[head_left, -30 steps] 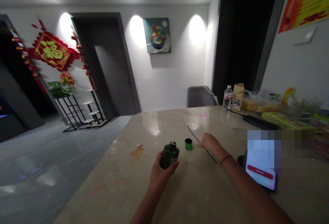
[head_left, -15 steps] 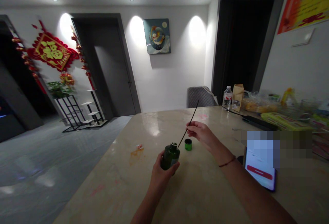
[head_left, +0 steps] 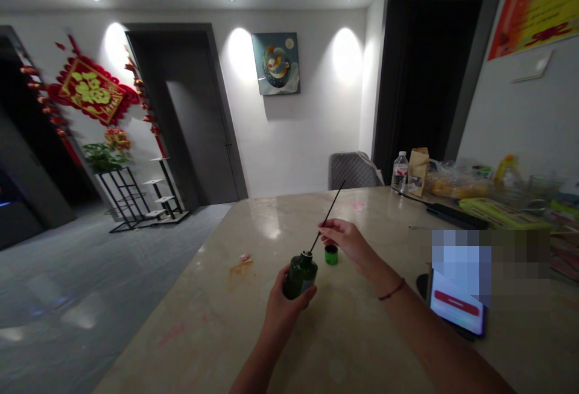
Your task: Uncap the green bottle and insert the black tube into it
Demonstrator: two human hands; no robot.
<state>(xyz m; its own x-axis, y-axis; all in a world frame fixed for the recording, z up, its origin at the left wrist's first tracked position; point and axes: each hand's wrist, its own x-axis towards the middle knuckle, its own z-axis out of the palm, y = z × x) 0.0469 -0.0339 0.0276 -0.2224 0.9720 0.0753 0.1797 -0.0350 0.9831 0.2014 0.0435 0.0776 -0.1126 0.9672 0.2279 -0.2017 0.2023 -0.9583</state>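
My left hand is wrapped round a small dark green bottle that stands upright and uncapped on the beige marble table. My right hand pinches a thin black stick held at a slant. The stick's lower tip is at the bottle's open neck. The bottle's green cap lies on the table just right of the bottle, below my right hand.
A phone with a lit screen lies at my right forearm. A water bottle, a paper bag, snack packs and a dark remote crowd the far right edge. A grey chair stands behind the table. An orange stain marks the tabletop.
My right hand picked the black stick up off the table, raised it and brought its lower tip to the bottle's neck. The left hand kept the bottle still.
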